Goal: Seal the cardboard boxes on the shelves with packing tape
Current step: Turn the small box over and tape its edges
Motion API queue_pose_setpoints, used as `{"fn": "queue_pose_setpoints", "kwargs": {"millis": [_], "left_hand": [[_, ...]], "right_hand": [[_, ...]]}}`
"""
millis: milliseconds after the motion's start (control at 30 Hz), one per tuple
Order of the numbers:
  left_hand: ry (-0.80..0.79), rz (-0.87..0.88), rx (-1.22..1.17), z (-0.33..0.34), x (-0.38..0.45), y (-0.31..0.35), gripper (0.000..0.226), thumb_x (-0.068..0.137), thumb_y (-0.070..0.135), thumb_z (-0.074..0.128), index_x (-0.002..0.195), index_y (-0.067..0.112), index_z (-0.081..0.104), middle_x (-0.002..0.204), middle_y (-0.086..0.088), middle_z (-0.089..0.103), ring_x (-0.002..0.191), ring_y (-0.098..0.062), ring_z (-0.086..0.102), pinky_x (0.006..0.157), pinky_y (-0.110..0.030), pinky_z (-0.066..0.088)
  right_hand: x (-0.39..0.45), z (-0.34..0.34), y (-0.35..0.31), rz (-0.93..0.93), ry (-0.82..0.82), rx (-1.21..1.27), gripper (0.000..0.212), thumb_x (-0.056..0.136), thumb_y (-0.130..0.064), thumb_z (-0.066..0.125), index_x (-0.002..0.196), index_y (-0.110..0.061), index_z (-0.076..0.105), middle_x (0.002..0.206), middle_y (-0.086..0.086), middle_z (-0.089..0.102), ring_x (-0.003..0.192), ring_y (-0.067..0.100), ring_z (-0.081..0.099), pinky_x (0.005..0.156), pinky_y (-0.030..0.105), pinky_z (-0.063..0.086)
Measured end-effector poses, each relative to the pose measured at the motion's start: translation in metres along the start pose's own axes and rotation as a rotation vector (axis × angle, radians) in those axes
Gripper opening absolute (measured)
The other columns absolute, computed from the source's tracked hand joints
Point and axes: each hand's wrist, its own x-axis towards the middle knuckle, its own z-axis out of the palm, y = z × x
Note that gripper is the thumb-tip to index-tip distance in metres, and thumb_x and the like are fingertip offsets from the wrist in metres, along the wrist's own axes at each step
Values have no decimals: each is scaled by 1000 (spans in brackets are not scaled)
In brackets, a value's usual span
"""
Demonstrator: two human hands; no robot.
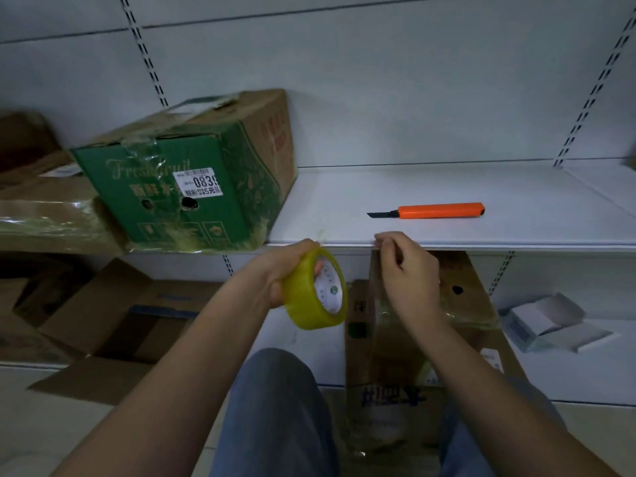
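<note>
The left hand (282,270) grips a yellowish translucent roll of packing tape (318,290), fingers curled through its white core, just below the shelf's front edge. The right hand (406,270) pinches what seems a thin strip of tape against the white metal shelf (447,187) lip; the strip itself is barely visible. Below the right hand stands a tall brown cardboard box (395,373), tape glinting across it. On the shelf lie an orange utility knife (437,211), blade out, and, left, a green fruit carton (192,177) already taped. Open flattened brown boxes (113,325) crowd the lower left; bare shelf lies around the knife.
</note>
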Motion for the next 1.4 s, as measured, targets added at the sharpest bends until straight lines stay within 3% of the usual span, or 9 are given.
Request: {"fn": "queue_pose_setpoints", "kwargs": {"millis": [100, 300, 400, 533, 667, 867, 1033, 1167, 1400], "left_hand": [[-14, -19, -79, 7, -6, 1, 38, 102, 22, 52, 69, 4, 53, 43, -8, 56, 30, -16, 53, 63, -21, 51], [-6, -8, -79, 23, -29, 3, 37, 101, 23, 53, 67, 8, 53, 41, -7, 53, 29, -13, 50, 36, -18, 43], [-73, 86, -92, 33, -53, 2, 29, 99, 21, 56, 72, 10, 58, 48, -4, 57, 33, -8, 51, 35, -15, 42], [107, 394, 232, 21, -65, -5, 17, 95, 30, 64, 96, 14, 69, 71, -9, 72, 56, -12, 68, 56, -22, 57], [126, 437, 279, 15, -71, -14, 23, 96, 26, 64, 104, 5, 67, 61, -10, 68, 45, -13, 62, 48, -19, 53], [52, 590, 594, 39, -64, -32, 22, 93, 32, 67, 110, 17, 67, 81, 0, 70, 68, -15, 67, 61, -24, 54], [-33, 714, 1175, 42, -40, -48, 75, 82, 63, 67, 147, 38, 40, 125, 4, 61, 109, -16, 58, 90, -32, 48], [54, 767, 1578, 19, -20, -68, 62, 83, 71, 58, 138, 44, 49, 117, 3, 70, 107, -18, 63, 85, -33, 53], [219, 794, 1685, 7, 28, -76, 51, 87, 72, 49, 118, 36, 66, 106, 1, 72, 98, -21, 65, 75, -32, 51]], "right_hand": [[-7, -11, -14, 269, -48, 239, 26, 101, -20, 48, 92, -13, 72, 89, -1, 73, 78, -2, 63, 67, 3, 41], [13, -12, -38, 417, -308, 298, 47, 98, -48, 49, 88, -10, 75, 88, 6, 75, 87, 18, 71, 92, 38, 53], [41, -7, -70, 434, -417, 108, 67, 94, -62, 45, 94, -1, 72, 98, 16, 72, 94, 31, 67, 87, 36, 51], [60, -14, -101, 559, -633, 379, 93, 76, -91, 31, 93, -11, 76, 84, 4, 75, 82, 20, 70, 81, 33, 57], [47, -29, -100, 463, -700, 450, 98, 60, -93, 36, 101, -13, 75, 94, 1, 77, 92, 14, 73, 84, 34, 58], [9, -53, -65, 323, -328, 444, 18, 95, -19, 64, 85, -11, 76, 78, 6, 75, 77, 20, 74, 79, 36, 60], [-32, -100, 5, 552, -54, 413, 21, 96, -20, 61, 83, -13, 75, 77, 3, 75, 69, 10, 71, 67, 24, 54], [-52, -154, 70, 762, 248, 482, 20, 98, -21, 58, 85, -13, 71, 99, 14, 74, 84, 19, 72, 85, 42, 56], [-67, -138, 130, 756, 287, 420, 18, 93, -37, 65, 88, -25, 77, 93, -5, 76, 98, 20, 70, 101, 48, 50]]}}
